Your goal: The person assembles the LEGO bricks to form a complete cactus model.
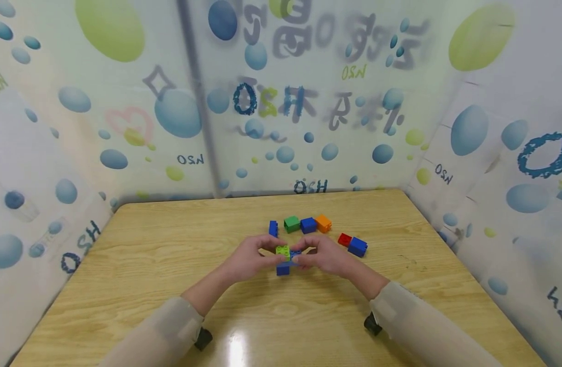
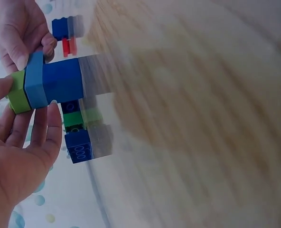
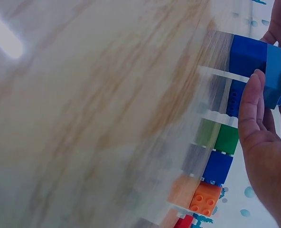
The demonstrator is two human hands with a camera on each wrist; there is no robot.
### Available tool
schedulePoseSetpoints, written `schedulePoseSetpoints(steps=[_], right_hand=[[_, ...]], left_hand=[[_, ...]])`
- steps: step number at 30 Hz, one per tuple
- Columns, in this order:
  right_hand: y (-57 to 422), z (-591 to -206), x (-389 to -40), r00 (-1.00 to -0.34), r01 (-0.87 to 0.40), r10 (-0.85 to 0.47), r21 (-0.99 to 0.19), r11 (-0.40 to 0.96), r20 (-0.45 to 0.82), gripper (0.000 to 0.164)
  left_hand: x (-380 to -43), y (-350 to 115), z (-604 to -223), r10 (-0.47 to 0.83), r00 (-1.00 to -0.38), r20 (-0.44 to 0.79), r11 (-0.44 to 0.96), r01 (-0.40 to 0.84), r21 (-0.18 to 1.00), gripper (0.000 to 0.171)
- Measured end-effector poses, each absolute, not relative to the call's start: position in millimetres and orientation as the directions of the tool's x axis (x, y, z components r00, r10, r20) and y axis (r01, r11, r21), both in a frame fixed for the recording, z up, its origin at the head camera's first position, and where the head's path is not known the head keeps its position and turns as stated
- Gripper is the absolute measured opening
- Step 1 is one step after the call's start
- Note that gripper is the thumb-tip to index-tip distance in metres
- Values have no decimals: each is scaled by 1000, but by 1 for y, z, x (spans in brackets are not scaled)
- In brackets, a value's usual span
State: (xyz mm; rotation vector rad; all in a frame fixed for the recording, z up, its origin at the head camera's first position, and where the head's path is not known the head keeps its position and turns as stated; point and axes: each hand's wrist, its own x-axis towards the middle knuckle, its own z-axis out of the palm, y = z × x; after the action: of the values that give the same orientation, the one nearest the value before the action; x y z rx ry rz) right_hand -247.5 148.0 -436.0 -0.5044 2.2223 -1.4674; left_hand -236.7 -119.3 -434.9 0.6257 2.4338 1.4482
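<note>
Over the middle of the table, a small stack has a dark blue block [image 1: 283, 269] at its base. A lighter blue brick [image 2: 34, 80] lies across it and juts out to the right. On top, at the left end, sits a lime green block [image 1: 283, 252] with studs up. My left hand [image 1: 253, 257] pinches the lime block between thumb and fingers, its other fingers spread beside the stack. From the other side my right hand [image 1: 324, 256] grips the jutting end of the lighter blue brick, thumb on top and fingers under it.
Behind the hands stand a blue block [image 1: 274, 228], a green block [image 1: 291, 224], another blue block [image 1: 308, 225] and an orange block [image 1: 324, 223]. Further right a red block [image 1: 345, 239] lies against a blue one [image 1: 357, 246]. Printed curtains [image 1: 272, 168] surround the wooden table [image 1: 171, 229].
</note>
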Motion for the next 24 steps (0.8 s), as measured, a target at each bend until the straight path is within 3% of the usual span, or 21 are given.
schedulePoseSetpoints(steps=[24], right_hand=[[151, -437, -249, -847, -56, -504, -915, 400, -168, 29]], left_hand=[[-245, -117, -433, 489, -871, -41, 393, 178, 902, 34]])
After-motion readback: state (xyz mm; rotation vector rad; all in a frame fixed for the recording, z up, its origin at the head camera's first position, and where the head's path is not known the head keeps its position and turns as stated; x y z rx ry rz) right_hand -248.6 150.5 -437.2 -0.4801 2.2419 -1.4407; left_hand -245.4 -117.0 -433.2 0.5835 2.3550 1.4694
